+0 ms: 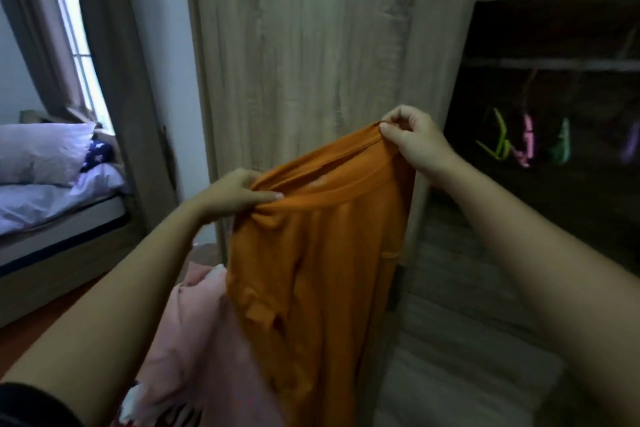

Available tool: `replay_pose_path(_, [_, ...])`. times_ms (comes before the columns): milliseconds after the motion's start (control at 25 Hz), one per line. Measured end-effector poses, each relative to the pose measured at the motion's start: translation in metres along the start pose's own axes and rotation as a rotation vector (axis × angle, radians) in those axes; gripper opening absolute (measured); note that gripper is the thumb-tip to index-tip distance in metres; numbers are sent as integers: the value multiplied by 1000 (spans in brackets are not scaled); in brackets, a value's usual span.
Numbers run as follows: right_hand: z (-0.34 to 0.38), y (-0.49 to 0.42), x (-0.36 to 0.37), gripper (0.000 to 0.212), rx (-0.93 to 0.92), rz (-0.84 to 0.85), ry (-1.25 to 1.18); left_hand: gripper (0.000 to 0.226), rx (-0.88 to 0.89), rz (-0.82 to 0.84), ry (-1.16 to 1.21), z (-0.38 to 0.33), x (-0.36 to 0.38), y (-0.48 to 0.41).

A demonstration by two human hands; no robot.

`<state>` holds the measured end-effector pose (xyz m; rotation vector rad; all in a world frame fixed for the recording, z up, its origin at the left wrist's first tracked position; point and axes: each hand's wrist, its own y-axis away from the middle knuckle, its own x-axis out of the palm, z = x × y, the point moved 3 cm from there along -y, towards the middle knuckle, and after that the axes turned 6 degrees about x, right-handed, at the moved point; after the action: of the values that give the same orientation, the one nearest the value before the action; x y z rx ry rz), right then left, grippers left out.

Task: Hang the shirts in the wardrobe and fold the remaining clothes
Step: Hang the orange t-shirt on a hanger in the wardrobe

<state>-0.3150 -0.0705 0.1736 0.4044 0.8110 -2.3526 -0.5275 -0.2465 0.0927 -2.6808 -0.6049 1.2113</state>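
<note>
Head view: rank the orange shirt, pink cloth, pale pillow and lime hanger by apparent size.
1. orange shirt
2. pink cloth, nearer the camera, partly hidden
3. pale pillow
4. lime hanger

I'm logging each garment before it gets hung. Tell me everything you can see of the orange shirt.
The orange shirt is plain, soft-looking knit fabric with a banded round neckline. It hangs rumpled in front of the wardrobe door. The left hand grips one side of the neckline; the right hand pinches the other side, higher, holding the opening spread. Its lower part drapes beside a pink garment.
</note>
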Motion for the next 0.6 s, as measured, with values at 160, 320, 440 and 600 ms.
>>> replay_pose_path(160, [-5,21,-79,8,11,-70,27,24,105,-70,369,-58,-15,-29])
replay_pose_path(320, [-13,44,-130,23,90,73,121,5,221,-223,387,-95,13,-59])
replay_pose_path(440, [-27,59,-158,41,145,86,298,8,285,-155,204,-110,52,-82])
replay_pose_path(600, [-53,76,-188,37,285,-45,466,3,343,-163,236,-144,80,-104])
